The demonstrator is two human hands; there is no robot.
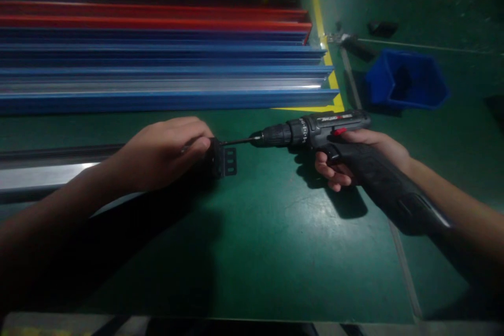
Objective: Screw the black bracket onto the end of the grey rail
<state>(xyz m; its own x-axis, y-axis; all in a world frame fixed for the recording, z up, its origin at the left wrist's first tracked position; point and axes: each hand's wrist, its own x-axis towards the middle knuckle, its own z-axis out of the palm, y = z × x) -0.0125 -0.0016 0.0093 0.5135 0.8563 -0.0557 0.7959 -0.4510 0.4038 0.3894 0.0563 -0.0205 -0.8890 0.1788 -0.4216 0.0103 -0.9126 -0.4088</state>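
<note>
My right hand (356,160) is wrapped round the grip of a black cordless drill (315,134), which lies level and points left. Its bit (236,142) reaches a small black slotted bracket (225,161) at the end of a long metal rail (43,176). My left hand (167,152) is closed over that end of the rail, its fingertips against the bracket right where the bit meets it. What lies under the fingertips is hidden.
Long blue and red metal profiles (157,58) are stacked across the far side of the green floor (275,241). A blue plastic bin (405,80) stands at the right rear, beside yellow floor marking (321,26). Small dark objects lie further back.
</note>
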